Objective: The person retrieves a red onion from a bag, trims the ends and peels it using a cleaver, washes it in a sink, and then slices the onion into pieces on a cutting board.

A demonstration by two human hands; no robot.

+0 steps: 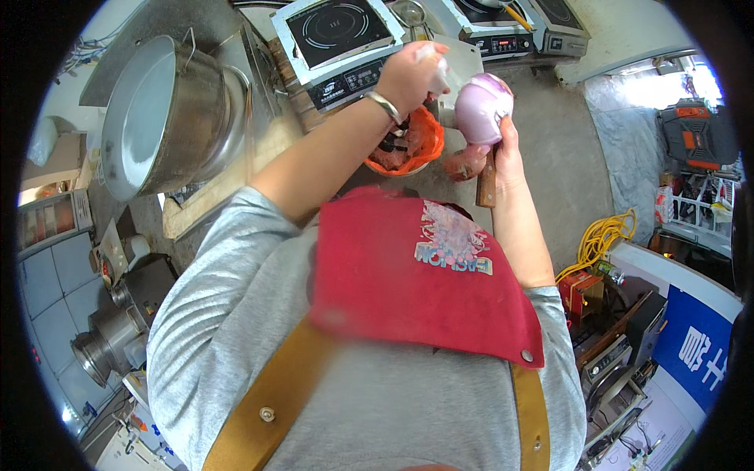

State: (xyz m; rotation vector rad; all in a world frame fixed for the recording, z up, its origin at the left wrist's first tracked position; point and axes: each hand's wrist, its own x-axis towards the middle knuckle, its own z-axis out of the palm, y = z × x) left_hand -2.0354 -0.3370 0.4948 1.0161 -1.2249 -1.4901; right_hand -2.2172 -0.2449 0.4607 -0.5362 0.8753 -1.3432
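My right hand (510, 150) grips a peeled red onion (480, 112), pale purple and glossy. A wooden knife handle (486, 185) lies against the same palm. Behind the onion, a broad grey metal blade (468, 59) with a small hole looks like part of the same cleaver. Just below the onion is a reddish-brown lump (465, 163); I cannot tell what it is. My left hand (406, 73), with a silver bracelet at the wrist, is closed on a whitish crumpled piece (435, 68), possibly onion peel. Beneath it stands a bin (436, 144) lined with an orange bag, holding scraps.
Induction cookers (341, 29) line the counter ahead, one with a lit display (503, 45). A sieve (408, 12) lies between them. To the left stands a large metal pot (194, 112). A coiled yellow cable (601, 238) and a toolbox (698, 132) are at the right.
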